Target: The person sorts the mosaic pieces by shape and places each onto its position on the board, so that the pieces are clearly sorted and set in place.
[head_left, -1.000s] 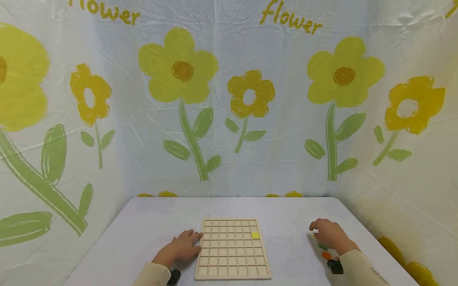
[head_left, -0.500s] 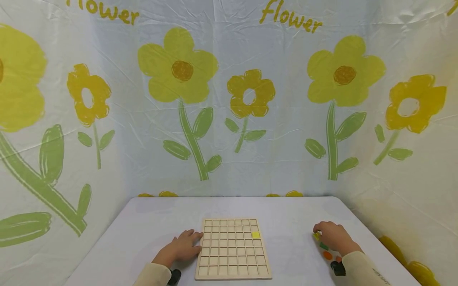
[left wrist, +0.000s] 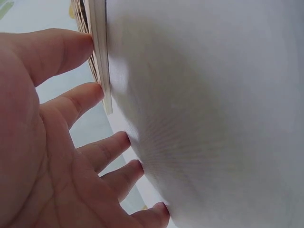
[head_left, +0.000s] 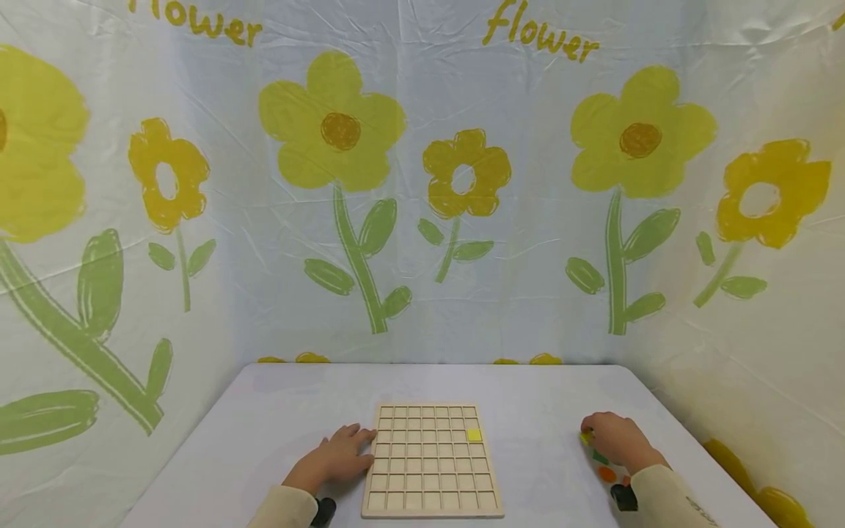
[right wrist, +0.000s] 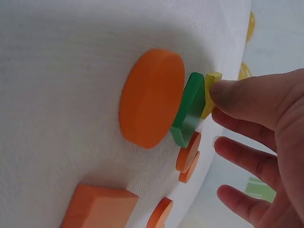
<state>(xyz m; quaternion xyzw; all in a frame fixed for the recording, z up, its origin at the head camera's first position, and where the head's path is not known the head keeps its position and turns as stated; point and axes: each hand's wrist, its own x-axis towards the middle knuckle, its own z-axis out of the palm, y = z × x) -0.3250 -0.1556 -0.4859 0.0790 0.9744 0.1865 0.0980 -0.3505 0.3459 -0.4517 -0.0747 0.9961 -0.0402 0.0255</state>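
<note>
A wooden grid board (head_left: 432, 463) lies on the white table with one yellow square (head_left: 474, 435) in a cell near its right side. My left hand (head_left: 338, 456) is spread beside the board, thumb and forefinger touching its left edge (left wrist: 100, 57). Over at the right, my right hand (head_left: 619, 440) is low over a group of loose wooden pieces. Its thumb and forefinger pinch a small yellow block (right wrist: 209, 95), partly covered by the thumb. Against that block stands a green block (right wrist: 189, 109), and an orange disc (right wrist: 152, 97) sits nearer the wrist camera.
More orange pieces lie around the right hand, among them a rectangular block (right wrist: 100, 206) and a small disc (right wrist: 188, 153). A white cloth printed with yellow flowers (head_left: 341, 132) hangs behind and at both sides of the table (head_left: 528, 396).
My right hand has moved slightly right and down onto the yellow block, its fingers closing in. The left hand has stayed at the board's edge.
</note>
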